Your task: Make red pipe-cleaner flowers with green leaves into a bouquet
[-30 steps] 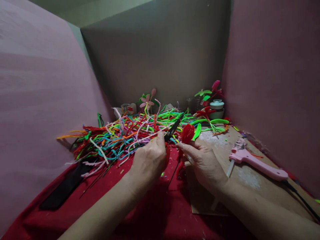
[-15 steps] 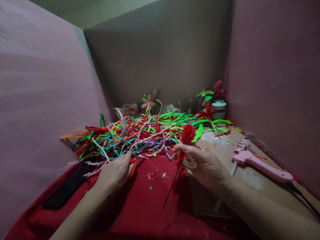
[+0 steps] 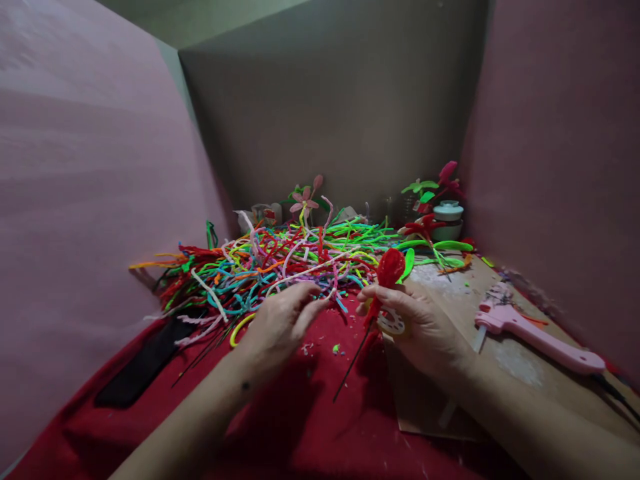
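My right hand (image 3: 417,323) pinches a red pipe-cleaner flower (image 3: 391,268), its looped petals pointing up. A thin dark wire stem (image 3: 351,365) slants down to the left below it. Against the palm of the same hand sits a small roll with a white holed core (image 3: 391,321). My left hand (image 3: 286,319) hovers at the near edge of a heap of colourful pipe cleaners (image 3: 280,263), thumb and fingers apart, with nothing visible in it. Partly hidden behind its wrist is a yellow loop (image 3: 242,331), which I cannot identify for certain.
A pink glue gun (image 3: 535,337) lies on a cardboard sheet (image 3: 500,410) at right, its cord trailing off. At left is a black flat object (image 3: 145,367). Finished flowers (image 3: 303,200) and a lidded jar (image 3: 447,212) stand at the back. Scraps dot the red cloth (image 3: 280,440).
My left hand has let go of the orange-handled scissors and moved right, towards the red flower. My right hand keeps its hold on the flower. The view has shifted slightly.
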A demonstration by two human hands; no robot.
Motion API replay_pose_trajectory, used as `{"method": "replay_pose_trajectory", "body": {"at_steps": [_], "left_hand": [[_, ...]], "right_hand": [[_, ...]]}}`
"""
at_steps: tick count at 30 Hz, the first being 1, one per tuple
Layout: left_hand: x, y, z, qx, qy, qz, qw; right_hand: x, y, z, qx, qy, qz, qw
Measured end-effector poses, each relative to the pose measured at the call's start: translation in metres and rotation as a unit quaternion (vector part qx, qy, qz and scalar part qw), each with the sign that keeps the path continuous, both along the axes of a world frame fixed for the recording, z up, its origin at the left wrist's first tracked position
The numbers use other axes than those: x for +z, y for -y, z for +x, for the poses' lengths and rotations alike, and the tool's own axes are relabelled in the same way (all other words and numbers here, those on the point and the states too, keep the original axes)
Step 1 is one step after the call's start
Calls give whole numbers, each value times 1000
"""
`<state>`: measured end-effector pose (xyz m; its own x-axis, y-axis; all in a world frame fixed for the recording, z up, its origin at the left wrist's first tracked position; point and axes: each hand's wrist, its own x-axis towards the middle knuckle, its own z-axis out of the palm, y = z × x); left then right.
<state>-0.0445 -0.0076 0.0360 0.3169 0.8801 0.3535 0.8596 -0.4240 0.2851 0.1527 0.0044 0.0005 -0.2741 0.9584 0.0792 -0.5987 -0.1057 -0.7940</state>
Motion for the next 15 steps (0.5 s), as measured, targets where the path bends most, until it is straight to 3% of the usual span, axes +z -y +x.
{"method": "replay_pose_trajectory", "body": {"at_steps": [2, 5, 11, 15], "left_hand": [[7, 7, 27, -61, 83, 19, 995], [15, 8, 55, -90, 169, 61, 980], [24, -12, 68, -110, 339, -125, 926], [25, -14, 68, -95, 339, -122, 928]], "right_hand": [[-1, 0, -1, 4, -4, 8, 1000], [-4, -1, -1, 22, -12, 30, 999], [-6, 0, -1, 44, -4, 49, 998], [-4, 2, -2, 57, -2, 23, 998]]}}
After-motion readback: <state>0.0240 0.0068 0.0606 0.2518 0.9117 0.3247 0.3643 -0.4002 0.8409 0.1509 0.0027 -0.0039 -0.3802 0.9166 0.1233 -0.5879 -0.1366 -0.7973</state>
